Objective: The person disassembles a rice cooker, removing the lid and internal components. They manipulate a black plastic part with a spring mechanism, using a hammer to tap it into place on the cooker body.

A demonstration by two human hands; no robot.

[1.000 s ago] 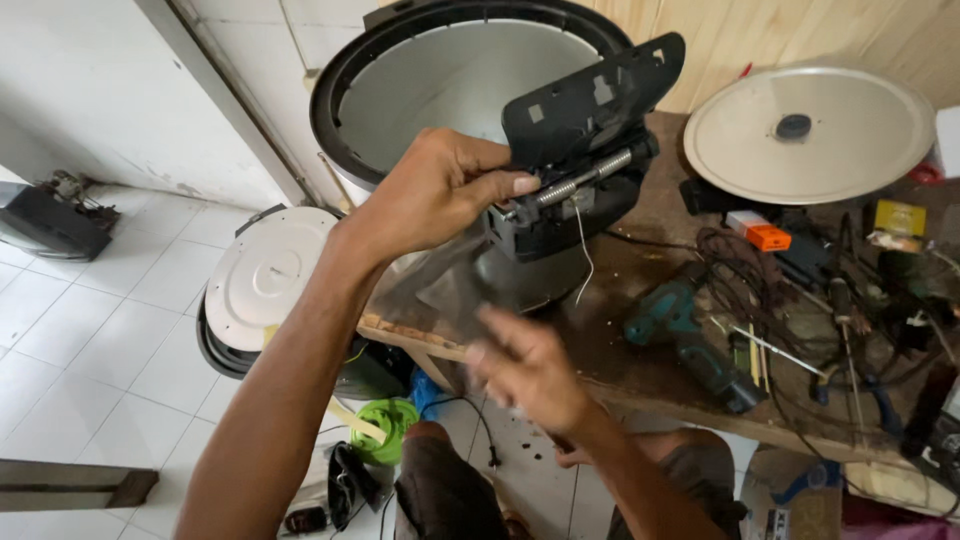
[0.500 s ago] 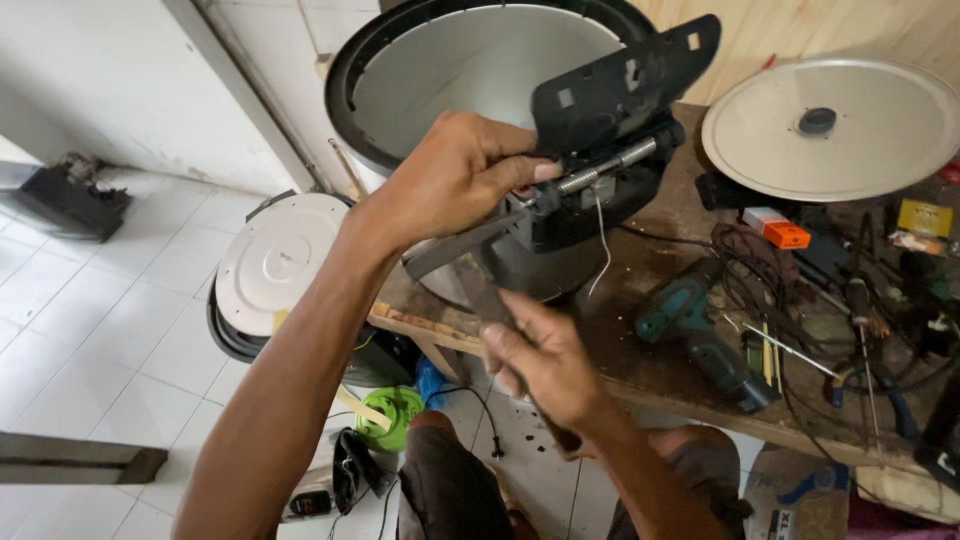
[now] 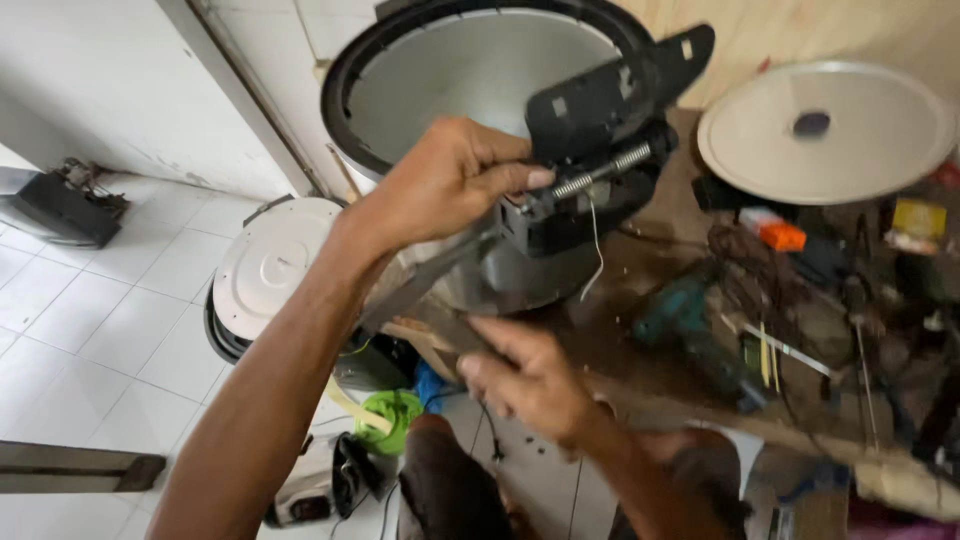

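The person's left hand (image 3: 455,180) is curled closed around the black plastic hinge block (image 3: 590,190) at the near rim of a large round cooker body with a grey metal inside and a black rim (image 3: 470,70), its fingertips pinched right beside the block's coiled metal spring (image 3: 600,172). The cooker body stands tilted on the far left part of a cluttered wooden workbench (image 3: 640,370). The right hand (image 3: 530,375) hovers lower, near the bench's near edge, fingers loosely half open and blurred; whether it touches anything cannot be told. A thin white wire (image 3: 596,250) hangs from the hinge block. To the right lie a round pale metal lid with a dark knob (image 3: 825,130) and a teal power drill (image 3: 690,320). On the white tiled floor (image 3: 90,330) at left rests a round white cooker lid (image 3: 265,265).
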